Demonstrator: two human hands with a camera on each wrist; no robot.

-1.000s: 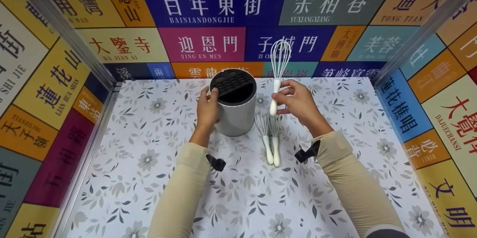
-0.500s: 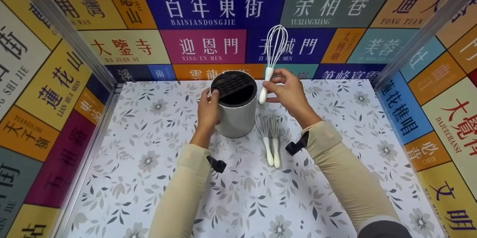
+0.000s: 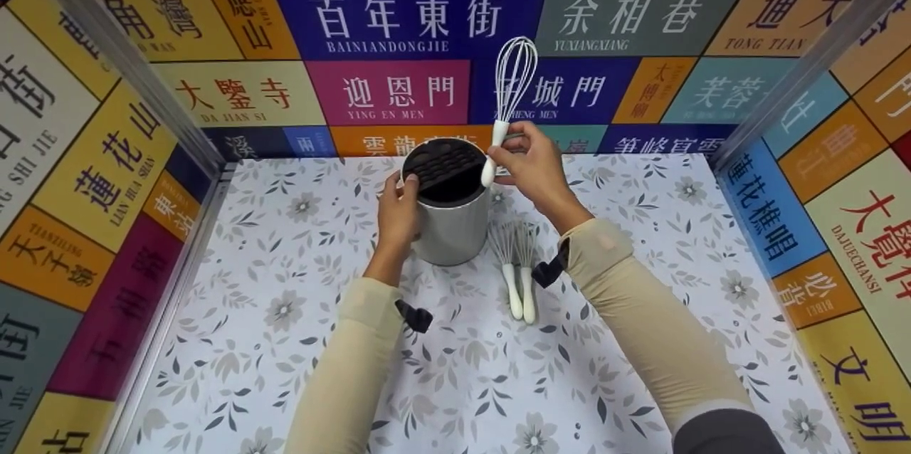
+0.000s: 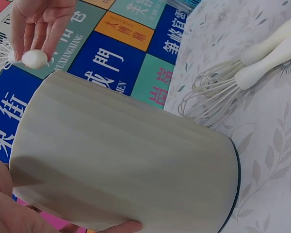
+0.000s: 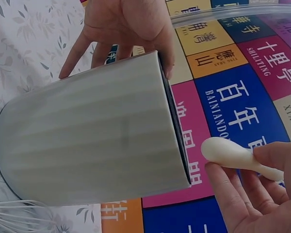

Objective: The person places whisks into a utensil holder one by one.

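Note:
My right hand (image 3: 532, 164) pinches the white handle of a whisk (image 3: 517, 77), its wire loops pointing up. The handle's rounded end (image 5: 223, 151) hangs at the right rim of a grey-white utensil holder (image 3: 450, 233). A black ridged insert (image 3: 443, 164) covers part of the holder's top, with a dark opening in front of it. My left hand (image 3: 397, 212) grips the holder's left side, thumb over the rim and fingers along the wall. Two more whisks (image 3: 518, 290) lie side by side on the table, right of the holder, handles toward me.
The table cover (image 3: 285, 368) is white with grey flowers and leaves. Panels printed with colourful signs (image 3: 398, 6) stand behind and along both sides, with clear corner posts (image 3: 135, 62) between them. Small black wrist mounts (image 3: 414, 315) sit at both cuffs.
My right hand has carried the whisk left and slightly up, from beside the holder to its right rim. The left hand and the holder stay where they were.

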